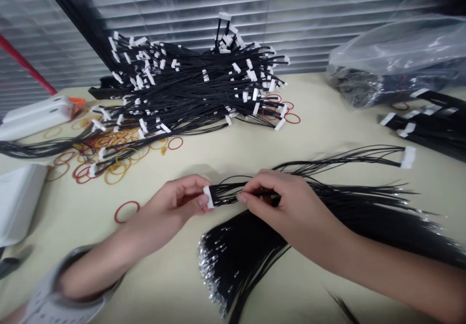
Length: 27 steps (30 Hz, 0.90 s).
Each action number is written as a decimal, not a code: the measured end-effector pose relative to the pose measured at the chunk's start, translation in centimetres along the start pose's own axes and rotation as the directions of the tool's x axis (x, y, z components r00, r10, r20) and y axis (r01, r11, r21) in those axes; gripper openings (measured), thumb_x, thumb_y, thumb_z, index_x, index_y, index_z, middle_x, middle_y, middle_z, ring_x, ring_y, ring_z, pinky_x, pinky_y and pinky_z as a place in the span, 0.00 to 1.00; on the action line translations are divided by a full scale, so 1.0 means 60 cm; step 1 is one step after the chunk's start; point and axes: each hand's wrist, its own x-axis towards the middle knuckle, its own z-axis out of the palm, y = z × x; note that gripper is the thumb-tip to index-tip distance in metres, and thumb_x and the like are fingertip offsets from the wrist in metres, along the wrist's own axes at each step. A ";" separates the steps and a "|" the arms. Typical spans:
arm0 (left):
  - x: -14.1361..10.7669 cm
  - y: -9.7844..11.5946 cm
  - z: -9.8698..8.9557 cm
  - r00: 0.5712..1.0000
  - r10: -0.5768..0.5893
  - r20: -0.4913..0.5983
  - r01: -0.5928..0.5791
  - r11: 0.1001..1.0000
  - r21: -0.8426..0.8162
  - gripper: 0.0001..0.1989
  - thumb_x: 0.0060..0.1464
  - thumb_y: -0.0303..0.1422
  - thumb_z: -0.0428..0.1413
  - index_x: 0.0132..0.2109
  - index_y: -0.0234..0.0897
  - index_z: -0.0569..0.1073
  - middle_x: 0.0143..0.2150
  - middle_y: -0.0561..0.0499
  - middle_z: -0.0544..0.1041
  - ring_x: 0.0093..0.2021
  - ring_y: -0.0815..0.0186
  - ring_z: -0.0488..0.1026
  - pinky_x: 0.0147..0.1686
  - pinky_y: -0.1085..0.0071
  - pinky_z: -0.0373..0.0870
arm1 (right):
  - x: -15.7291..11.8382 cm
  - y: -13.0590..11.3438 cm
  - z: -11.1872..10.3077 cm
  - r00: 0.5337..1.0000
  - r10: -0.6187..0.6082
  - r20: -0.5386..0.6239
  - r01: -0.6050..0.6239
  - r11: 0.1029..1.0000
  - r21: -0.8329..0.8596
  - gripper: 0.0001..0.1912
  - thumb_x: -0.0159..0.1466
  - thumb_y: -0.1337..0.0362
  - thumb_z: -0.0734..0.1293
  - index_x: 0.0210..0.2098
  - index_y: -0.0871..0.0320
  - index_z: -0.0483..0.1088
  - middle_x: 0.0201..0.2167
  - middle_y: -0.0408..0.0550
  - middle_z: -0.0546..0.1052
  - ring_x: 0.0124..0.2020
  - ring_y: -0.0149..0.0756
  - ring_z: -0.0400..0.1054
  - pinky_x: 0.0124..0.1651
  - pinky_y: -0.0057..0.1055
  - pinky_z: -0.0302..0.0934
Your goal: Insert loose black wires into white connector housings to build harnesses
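Between the fingers and thumb of my left hand is a white connector. Several thin black wires run out of its right side toward my right hand. The right thumb and forefinger pinch together on a black wire just beside the connector. Whether that wire's tip sits in the connector, I cannot make out. Below and behind the right hand lies a thick bundle of loose black wires with shiny metal terminals at its left end. Another white connector with wires rests at the right.
A large heap of black wire harnesses with white connectors lies at the back. Red and yellow rubber bands are scattered at left, near a white box. A clear plastic bag and more harnesses are at right.
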 end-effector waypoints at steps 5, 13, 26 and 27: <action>0.001 -0.005 0.000 1.000 -0.008 0.004 0.008 1.000 -0.005 0.02 0.54 0.28 0.52 0.35 0.36 0.69 0.28 0.56 0.70 0.31 0.74 0.67 0.33 0.79 0.62 | 0.000 0.004 0.006 0.999 0.008 -0.042 -0.006 0.999 0.036 0.06 0.59 0.66 0.62 0.26 0.56 0.67 0.23 0.36 0.70 0.24 0.23 0.61 0.27 0.23 0.53; 0.004 -0.003 0.001 0.999 -0.038 0.011 0.037 0.999 0.031 0.02 0.53 0.28 0.52 0.35 0.35 0.69 0.28 0.56 0.72 0.31 0.73 0.69 0.33 0.80 0.63 | 0.001 0.016 0.011 0.999 -0.036 -0.028 0.037 0.999 0.026 0.05 0.58 0.67 0.62 0.26 0.56 0.68 0.24 0.37 0.71 0.25 0.24 0.62 0.29 0.24 0.53; 0.006 0.006 0.007 0.998 -0.050 -0.036 0.050 0.999 -0.003 0.04 0.51 0.23 0.53 0.34 0.34 0.70 0.26 0.57 0.74 0.29 0.76 0.70 0.29 0.84 0.64 | 0.004 0.017 0.008 0.997 -0.077 0.030 0.077 0.997 -0.003 0.07 0.57 0.69 0.62 0.23 0.57 0.67 0.21 0.36 0.69 0.23 0.24 0.61 0.27 0.25 0.52; 0.007 0.006 0.007 0.998 -0.045 -0.031 0.045 0.999 -0.002 0.04 0.51 0.23 0.53 0.34 0.34 0.70 0.26 0.56 0.74 0.29 0.77 0.70 0.30 0.84 0.64 | 0.004 0.017 0.007 0.996 -0.083 0.039 0.083 0.997 -0.002 0.07 0.57 0.69 0.62 0.23 0.57 0.67 0.21 0.36 0.69 0.23 0.24 0.61 0.27 0.24 0.52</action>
